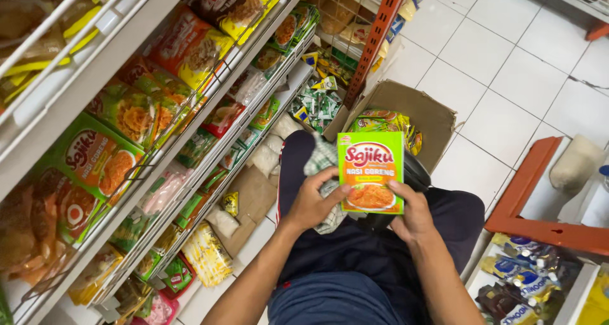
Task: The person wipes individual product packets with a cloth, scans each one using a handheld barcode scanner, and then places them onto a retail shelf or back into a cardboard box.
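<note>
head: we see both hands clamped on packet (371,172), left hand (312,203) at its left edge, right hand (413,216) at lower right | above lap, box (426,112) just beyond | shelf (190,166) close left, tiled floor (501,65) open right

shelf rack (95,78): cut off at left and top edges | cardboard box (412,109): contents mostly hidden behind green packet (371,171) | checked cloth (323,166): partly covered by left hand (311,201) | lower-right sachets (520,280): blurred
</note>
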